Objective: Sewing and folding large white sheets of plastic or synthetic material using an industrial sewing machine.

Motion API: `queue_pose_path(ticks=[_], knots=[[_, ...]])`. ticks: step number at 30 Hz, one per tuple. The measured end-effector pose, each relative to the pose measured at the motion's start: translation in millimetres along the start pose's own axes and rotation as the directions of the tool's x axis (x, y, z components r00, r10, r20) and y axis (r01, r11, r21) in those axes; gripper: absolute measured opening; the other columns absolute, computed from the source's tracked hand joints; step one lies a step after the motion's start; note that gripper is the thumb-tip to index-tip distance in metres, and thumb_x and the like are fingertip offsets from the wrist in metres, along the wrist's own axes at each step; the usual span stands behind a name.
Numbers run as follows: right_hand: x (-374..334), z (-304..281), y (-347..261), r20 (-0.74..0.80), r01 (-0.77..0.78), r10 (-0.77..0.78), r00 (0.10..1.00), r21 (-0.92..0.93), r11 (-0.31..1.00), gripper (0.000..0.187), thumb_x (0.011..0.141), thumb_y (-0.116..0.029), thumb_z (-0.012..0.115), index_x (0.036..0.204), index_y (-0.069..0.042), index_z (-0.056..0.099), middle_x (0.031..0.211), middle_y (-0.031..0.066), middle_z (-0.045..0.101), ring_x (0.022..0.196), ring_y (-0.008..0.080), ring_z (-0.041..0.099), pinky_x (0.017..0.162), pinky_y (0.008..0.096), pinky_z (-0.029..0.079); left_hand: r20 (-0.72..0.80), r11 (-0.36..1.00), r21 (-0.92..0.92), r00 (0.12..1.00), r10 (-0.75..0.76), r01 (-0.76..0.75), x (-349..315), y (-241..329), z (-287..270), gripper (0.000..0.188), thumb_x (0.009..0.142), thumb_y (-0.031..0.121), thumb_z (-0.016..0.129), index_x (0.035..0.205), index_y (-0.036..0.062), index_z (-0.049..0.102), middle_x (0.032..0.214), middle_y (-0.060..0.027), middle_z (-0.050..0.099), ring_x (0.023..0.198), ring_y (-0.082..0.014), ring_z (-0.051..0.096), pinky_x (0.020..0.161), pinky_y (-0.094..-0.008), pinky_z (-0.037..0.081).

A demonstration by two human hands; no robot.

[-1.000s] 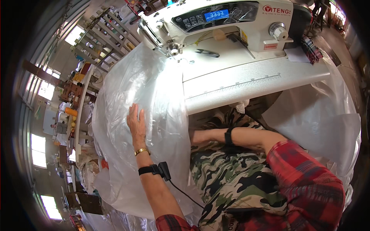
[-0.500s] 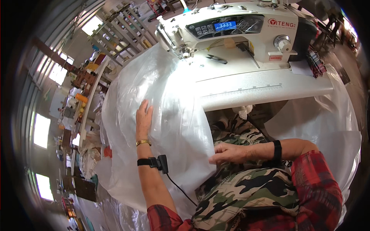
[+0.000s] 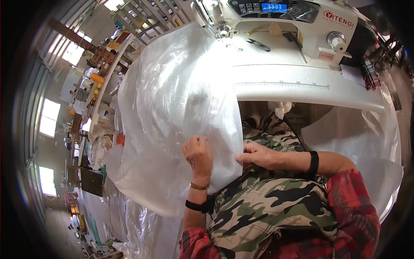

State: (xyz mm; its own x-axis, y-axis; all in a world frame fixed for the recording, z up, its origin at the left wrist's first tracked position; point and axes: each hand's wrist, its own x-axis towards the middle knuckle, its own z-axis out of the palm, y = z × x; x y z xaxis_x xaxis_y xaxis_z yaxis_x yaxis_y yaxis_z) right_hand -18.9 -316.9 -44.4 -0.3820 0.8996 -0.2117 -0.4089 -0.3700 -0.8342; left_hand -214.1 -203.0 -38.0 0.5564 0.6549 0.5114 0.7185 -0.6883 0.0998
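A large, translucent white plastic sheet (image 3: 151, 108) drapes from under the head of a white sewing machine (image 3: 280, 11) down over the near left side. My right hand (image 3: 263, 156) pinches the sheet's right edge between thumb and fingers, above my lap. To the left of it, my left hand (image 3: 198, 155) rests over the sheet with its fingers curled in. Whether those fingers grip a fold is hidden. Bright lamp light falls on the sheet beside the presser foot (image 3: 223, 31).
Black thread snips (image 3: 258, 44) lie on the machine bed, behind a printed ruler strip (image 3: 282, 85). More translucent sheeting (image 3: 349, 134) hangs at the right. A cluttered bench (image 3: 108, 73) and a metal rack (image 3: 146, 17) stand to the left.
My left hand has come back toward me and rightward over the sheet, from stretched out to curled. My right hand has moved slightly up at the edge. The view has shifted.
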Motion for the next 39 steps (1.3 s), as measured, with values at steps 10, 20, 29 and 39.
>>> queue_pose_path(ticks=[10, 20, 29, 39], knots=[[-13.1, 18.4, -17.2, 0.003, 0.154, -0.155, 0.988, -0.138, 0.978, 0.030, 0.099, -0.020, 0.055, 0.117, 0.003, 0.060, 0.100, 0.0063, 0.065, 0.089, 0.0142, 0.064, 0.081, 0.0307, 0.055, 0.141, 0.872, -0.490, 0.986, 0.089, -0.009, 19.2, 39.2, -90.7, 0.003, 0.092, 0.002, 0.057, 0.094, 0.0000, 0.058, 0.086, -0.0131, 0.059, 0.084, -0.0309, 0.056, 0.080, -0.0397, 0.044], [-17.2, 30.5, -16.9, -0.039, 0.217, -0.227, 0.973, -0.172, 0.961, 0.020, 0.097, -0.018, 0.052, 0.097, 0.001, 0.060, 0.086, 0.0025, 0.060, 0.077, 0.0097, 0.060, 0.073, 0.0256, 0.053, 0.524, 0.329, -0.787, 0.847, -0.090, 0.521, -2.8, 53.8, -60.4, 0.024, 0.096, 0.005, 0.058, 0.117, -0.0050, 0.061, 0.075, 0.0013, 0.059, 0.069, -0.0051, 0.053, 0.065, -0.0202, 0.043], [-23.3, 37.7, -15.3, -0.061, 0.194, -0.248, 0.967, -0.456, 0.869, 0.017, 0.093, -0.017, 0.058, 0.091, -0.001, 0.058, 0.076, 0.0073, 0.061, 0.070, 0.0151, 0.059, 0.065, 0.0303, 0.050, 0.512, 0.362, -0.786, 0.856, -0.074, 0.501, -1.7, 52.6, -50.9, 0.014, 0.097, 0.010, 0.059, 0.099, -0.0027, 0.063, 0.072, 0.0016, 0.058, 0.067, -0.0050, 0.051, 0.061, -0.0215, 0.043], [-12.1, 22.9, -41.0, 0.287, 0.400, -0.373, 0.882, -0.876, 0.271, 0.012, 0.087, -0.014, 0.062, 0.087, -0.003, 0.060, 0.080, 0.0171, 0.062, 0.076, 0.0371, 0.060, 0.068, 0.0459, 0.047, 0.503, 0.701, -0.577, 0.859, -0.099, 0.419, -0.9, 46.5, -49.6, 0.019, 0.091, 0.015, 0.066, 0.080, 0.0018, 0.057, 0.064, -0.0051, 0.052, 0.059, -0.0120, 0.051, 0.055, -0.0293, 0.039]])
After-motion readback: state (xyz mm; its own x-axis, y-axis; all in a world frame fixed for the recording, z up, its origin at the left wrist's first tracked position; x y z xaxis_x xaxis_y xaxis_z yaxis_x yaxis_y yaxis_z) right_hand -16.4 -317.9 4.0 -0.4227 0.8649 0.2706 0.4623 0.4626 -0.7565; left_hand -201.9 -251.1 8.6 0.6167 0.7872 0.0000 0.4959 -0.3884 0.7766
